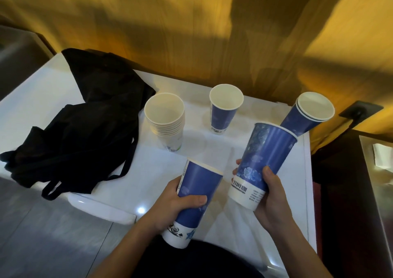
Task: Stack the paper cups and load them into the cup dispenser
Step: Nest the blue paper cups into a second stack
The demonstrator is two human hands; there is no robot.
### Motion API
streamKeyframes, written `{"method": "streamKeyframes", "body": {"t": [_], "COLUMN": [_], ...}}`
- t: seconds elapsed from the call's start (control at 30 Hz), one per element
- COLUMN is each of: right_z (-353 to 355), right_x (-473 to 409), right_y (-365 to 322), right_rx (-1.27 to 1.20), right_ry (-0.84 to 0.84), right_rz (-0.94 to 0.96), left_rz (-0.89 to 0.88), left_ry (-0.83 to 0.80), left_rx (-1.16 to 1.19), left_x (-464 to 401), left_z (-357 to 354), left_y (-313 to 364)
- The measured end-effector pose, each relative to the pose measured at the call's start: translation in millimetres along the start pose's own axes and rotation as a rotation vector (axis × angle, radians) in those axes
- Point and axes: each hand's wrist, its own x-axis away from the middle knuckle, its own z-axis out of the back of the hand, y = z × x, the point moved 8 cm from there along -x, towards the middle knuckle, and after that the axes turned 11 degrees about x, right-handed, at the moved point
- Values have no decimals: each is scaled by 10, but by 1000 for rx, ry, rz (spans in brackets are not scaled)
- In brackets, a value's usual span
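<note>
My left hand (176, 205) grips a tall blue paper cup (197, 190) around its lower half, mouth pointing away from me. My right hand (270, 194) grips a second blue paper cup (265, 160) near its white base, tilted up to the right. Both cups are held above the white table (212, 154), a short gap between them. A stack of several white cups (164, 120) stands upright left of centre. One single blue cup (224, 107) stands further back. A short stack of blue cups (306, 113) stands at the right edge. No cup dispenser is in view.
A crumpled black cloth bag (85, 128) covers the table's left part, its straps hanging over the front edge. A yellow curtain (191, 33) hangs behind the table. A metal surface (378, 171) lies at the far right, beyond the table's right edge.
</note>
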Motion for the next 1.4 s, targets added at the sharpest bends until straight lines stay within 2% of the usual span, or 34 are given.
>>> {"method": "streamKeyframes", "body": {"t": [0.5,1.0,1.4], "right_z": [-33,-126,-308], "right_x": [-113,-117,-16], "right_y": [-552,-402,-155], "right_rx": [40,50,120], "right_ry": [43,-16,-168], "right_rz": [269,166,55], "left_rz": [146,194,145], "left_ry": [-75,-196,-224], "left_rx": [-15,-108,-167], "left_x": [-82,-61,-95], "left_z": [-50,-178,-232], "left_y": [110,84,120]}}
